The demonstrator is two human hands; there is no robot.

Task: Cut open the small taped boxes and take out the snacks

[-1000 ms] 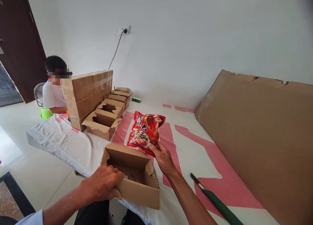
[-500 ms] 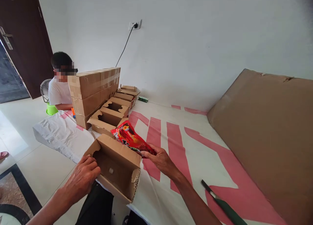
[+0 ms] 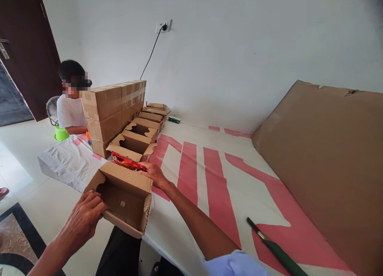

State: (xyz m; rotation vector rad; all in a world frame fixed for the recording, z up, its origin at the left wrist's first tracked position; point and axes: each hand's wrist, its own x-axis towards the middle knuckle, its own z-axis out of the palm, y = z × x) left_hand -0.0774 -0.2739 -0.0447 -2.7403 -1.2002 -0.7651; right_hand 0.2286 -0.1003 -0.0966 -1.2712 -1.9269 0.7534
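Note:
My left hand [image 3: 88, 212] grips the near left edge of an open cardboard box [image 3: 127, 173], fingers over its rim. The box is tilted toward me, and a small pale square shows on its inner floor. Behind the box's far wall, my right hand [image 3: 154, 175] pinches a red printed packet [image 3: 127, 162]. The packet is seen nearly edge-on, and its lower part is hidden by the box. Just beyond it stands another open box [image 3: 133, 145] with its flaps folded out.
Taped cartons [image 3: 110, 116] are stacked at the left, beside a row of open boxes. A person [image 3: 72, 112] sits behind the stack. A green-handled tool [image 3: 275, 250] lies on the white and red sheet [image 3: 215, 180]. A large cardboard sheet [image 3: 323, 164] leans at the right.
My right hand has moved left with the red packet, which has turned edge-on and dropped behind the box wall. The box in my left hand has shifted left.

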